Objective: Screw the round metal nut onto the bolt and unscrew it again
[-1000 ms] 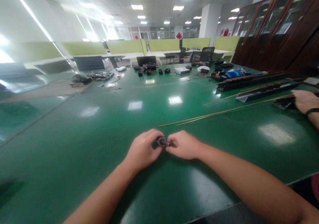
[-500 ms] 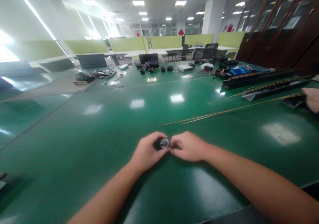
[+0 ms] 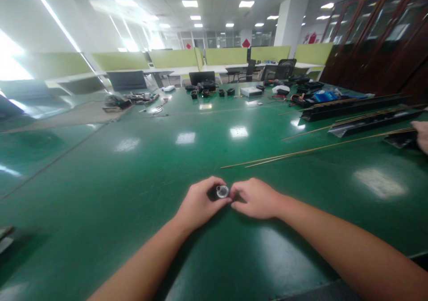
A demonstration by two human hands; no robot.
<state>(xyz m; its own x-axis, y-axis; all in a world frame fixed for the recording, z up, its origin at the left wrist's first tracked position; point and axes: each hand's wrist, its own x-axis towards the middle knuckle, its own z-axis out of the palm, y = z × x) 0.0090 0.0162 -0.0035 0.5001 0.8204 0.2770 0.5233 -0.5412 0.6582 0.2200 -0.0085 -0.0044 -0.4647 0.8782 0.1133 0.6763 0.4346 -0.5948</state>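
Over the near middle of the green table (image 3: 150, 158), my left hand (image 3: 197, 205) curls its thumb and fingers around a small clear, round piece (image 3: 222, 191). It looks like transparent plastic or glass with a bright rim; its exact kind is too small to make out. Just right of it, my right hand (image 3: 256, 198) is closed in a pinch, fingertips beside the piece and close to my left thumb. Whatever those fingertips may hold is hidden. Beyond both hands lie thin brass-coloured rods (image 3: 267, 159).
Black channel-shaped trays (image 3: 354, 107) with more rods lie at the right, where another person's hand (image 3: 421, 136) reaches in. Black devices (image 3: 205, 87), a white box (image 3: 250, 91) and blue packaging (image 3: 324, 96) stand at the back. Electronic parts (image 3: 143, 98) lie at the back left.
The clear piece has tilted slightly between my hands. My right fingertips have shifted a little away from it. The whole view has moved slightly.
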